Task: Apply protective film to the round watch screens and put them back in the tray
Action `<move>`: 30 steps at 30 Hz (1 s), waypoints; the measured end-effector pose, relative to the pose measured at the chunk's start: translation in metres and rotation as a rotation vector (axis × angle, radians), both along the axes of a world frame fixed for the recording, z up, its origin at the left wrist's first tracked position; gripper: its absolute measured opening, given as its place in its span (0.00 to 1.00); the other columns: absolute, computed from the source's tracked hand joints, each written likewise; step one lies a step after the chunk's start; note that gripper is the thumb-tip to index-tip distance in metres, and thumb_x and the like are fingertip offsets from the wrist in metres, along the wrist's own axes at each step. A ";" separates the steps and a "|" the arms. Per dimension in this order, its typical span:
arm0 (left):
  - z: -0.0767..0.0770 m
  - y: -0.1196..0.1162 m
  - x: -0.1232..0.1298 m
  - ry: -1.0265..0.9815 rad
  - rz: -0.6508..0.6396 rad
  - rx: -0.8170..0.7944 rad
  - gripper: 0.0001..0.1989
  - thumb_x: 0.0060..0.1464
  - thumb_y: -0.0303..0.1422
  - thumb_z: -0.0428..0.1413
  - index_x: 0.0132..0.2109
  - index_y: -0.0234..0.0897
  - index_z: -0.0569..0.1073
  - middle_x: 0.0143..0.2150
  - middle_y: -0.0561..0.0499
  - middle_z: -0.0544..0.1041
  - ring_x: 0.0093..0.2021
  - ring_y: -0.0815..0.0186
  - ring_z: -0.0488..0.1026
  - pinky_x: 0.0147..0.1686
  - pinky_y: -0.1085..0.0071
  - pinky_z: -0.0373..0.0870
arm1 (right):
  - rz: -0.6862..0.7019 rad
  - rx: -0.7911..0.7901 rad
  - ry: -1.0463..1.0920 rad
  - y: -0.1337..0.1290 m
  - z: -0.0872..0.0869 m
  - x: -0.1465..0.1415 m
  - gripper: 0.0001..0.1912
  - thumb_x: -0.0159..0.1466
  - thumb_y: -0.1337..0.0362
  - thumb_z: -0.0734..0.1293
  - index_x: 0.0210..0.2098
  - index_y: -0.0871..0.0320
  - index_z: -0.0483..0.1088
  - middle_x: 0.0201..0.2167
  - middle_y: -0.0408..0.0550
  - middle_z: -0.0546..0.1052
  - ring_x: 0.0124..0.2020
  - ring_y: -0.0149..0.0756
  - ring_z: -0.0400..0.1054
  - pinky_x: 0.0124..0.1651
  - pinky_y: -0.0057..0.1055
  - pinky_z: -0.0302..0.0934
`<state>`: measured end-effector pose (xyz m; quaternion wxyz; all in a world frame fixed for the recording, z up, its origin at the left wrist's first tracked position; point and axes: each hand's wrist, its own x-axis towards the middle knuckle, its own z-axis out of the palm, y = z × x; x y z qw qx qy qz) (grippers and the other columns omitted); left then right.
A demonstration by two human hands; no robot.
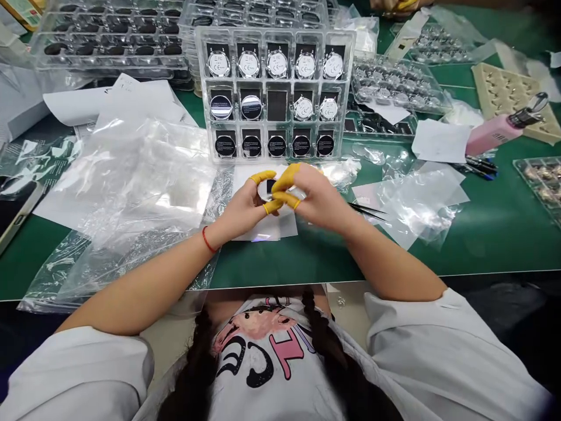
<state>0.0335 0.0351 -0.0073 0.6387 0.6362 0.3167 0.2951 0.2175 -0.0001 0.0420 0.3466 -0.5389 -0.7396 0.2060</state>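
A round watch head (263, 190) with a pale rim and a dark patch is held up over white paper sheets (280, 228). My left hand (243, 210) grips its edge between thumb and fingers. My right hand (318, 196) has its fingertips pinched together over the watch's right side, partly covering it; what lies between them is hidden. Yellow finger cots cover fingertips of both hands. Just behind, a clear compartment tray (345, 88) stands upright, with silver case backs and dark round faces in its pockets. The middle pocket (276, 106) shows only black lining.
Dark tweezers (368, 209) lie right of my right hand. Clear plastic bags (144, 175) spread at left. Stacked trays (118, 41) stand behind. At right are a pink bottle (493, 134), pens (481, 166) and a beige tray (515, 96). Another person's hand (394, 6) shows at the top.
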 end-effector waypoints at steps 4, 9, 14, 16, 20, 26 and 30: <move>0.004 0.002 -0.004 0.043 0.039 -0.008 0.32 0.50 0.36 0.65 0.59 0.41 0.62 0.50 0.46 0.74 0.34 0.66 0.79 0.35 0.68 0.77 | -0.456 -0.191 -0.216 0.020 0.003 0.062 0.03 0.61 0.69 0.66 0.33 0.55 0.68 0.35 0.50 0.75 0.35 0.38 0.66 0.43 0.42 0.64; 0.004 -0.002 -0.004 -0.021 -0.031 -0.033 0.32 0.48 0.32 0.67 0.57 0.42 0.62 0.44 0.49 0.74 0.36 0.64 0.80 0.37 0.66 0.79 | -0.538 -0.159 -0.433 0.035 -0.017 0.071 0.08 0.55 0.76 0.68 0.25 0.58 0.67 0.31 0.55 0.73 0.42 0.49 0.65 0.53 0.57 0.56; 0.004 -0.007 -0.002 -0.040 -0.073 -0.035 0.28 0.49 0.29 0.65 0.53 0.42 0.60 0.33 0.56 0.74 0.33 0.66 0.80 0.37 0.66 0.80 | -0.119 -0.097 -0.393 0.043 -0.042 0.017 0.09 0.62 0.68 0.64 0.41 0.60 0.74 0.43 0.56 0.77 0.45 0.45 0.68 0.49 0.43 0.61; 0.007 -0.008 -0.001 -0.028 -0.051 -0.035 0.27 0.50 0.28 0.64 0.52 0.41 0.59 0.33 0.57 0.75 0.34 0.66 0.81 0.38 0.67 0.79 | -0.090 -0.090 -0.374 0.042 -0.043 0.012 0.08 0.62 0.70 0.63 0.37 0.60 0.74 0.39 0.54 0.77 0.42 0.43 0.67 0.46 0.42 0.60; 0.010 -0.005 -0.003 -0.019 0.019 -0.010 0.27 0.51 0.30 0.63 0.54 0.39 0.59 0.35 0.55 0.76 0.35 0.65 0.81 0.36 0.69 0.77 | -0.056 0.120 -0.151 0.017 -0.026 0.008 0.06 0.64 0.66 0.63 0.37 0.55 0.73 0.35 0.47 0.75 0.38 0.37 0.66 0.43 0.38 0.60; -0.001 0.000 -0.004 0.056 0.053 0.220 0.27 0.46 0.30 0.66 0.52 0.37 0.65 0.45 0.48 0.76 0.43 0.63 0.78 0.36 0.71 0.76 | 0.067 0.406 -0.258 -0.003 -0.034 -0.023 0.10 0.69 0.59 0.61 0.40 0.51 0.75 0.37 0.48 0.74 0.41 0.38 0.63 0.46 0.41 0.57; -0.007 0.000 -0.001 -0.046 0.029 0.155 0.27 0.51 0.37 0.64 0.54 0.37 0.62 0.40 0.50 0.77 0.40 0.64 0.79 0.41 0.67 0.78 | -0.042 0.418 -0.239 0.011 -0.046 -0.017 0.13 0.71 0.57 0.58 0.44 0.51 0.73 0.40 0.49 0.72 0.43 0.41 0.62 0.49 0.45 0.55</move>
